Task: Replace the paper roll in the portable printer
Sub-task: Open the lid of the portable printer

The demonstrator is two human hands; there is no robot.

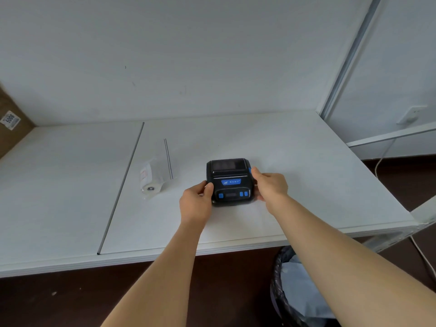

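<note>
The fingers point(208, 186) of the left hand point(195, 202) curl against the left side of the portable printer point(230, 182), thumb on its top edge near the blue button at the front left corner. The right hand point(271, 187) clasps the opposite side, its fingertips reaching up to the right rear corner beside a blue side tab, the palm wrapped round the front right corner. Both hands are closed onto the printer's body, holding it between them; it rests flat on the white counter point(306, 185) with its lid down.

Left of the left fingers, apart from the printer, lies a clear zip bag point(158, 173) with a paper roll point(151, 187) inside it, the roll at the bag's near end and its core facing the viewer. Further left a thin dark seam point(122, 185) runs from the back wall to the front edge of the counter, and beyond it the surface is bare up to a brown cardboard box point(11, 128) with a white label at the far left corner.

Behind the fingers the counter is open up to the pale wall. To the right of the right fingers there is bare surface as far as the counter's right edge, where a metal frame post point(349, 57) rises and a white cable point(382, 156) hangs down. Toward the viewer the front edge lies a fair way below the wrists; beneath it, under the right forearm, stands a waste bin point(290, 291) lined with a dark bag.
</note>
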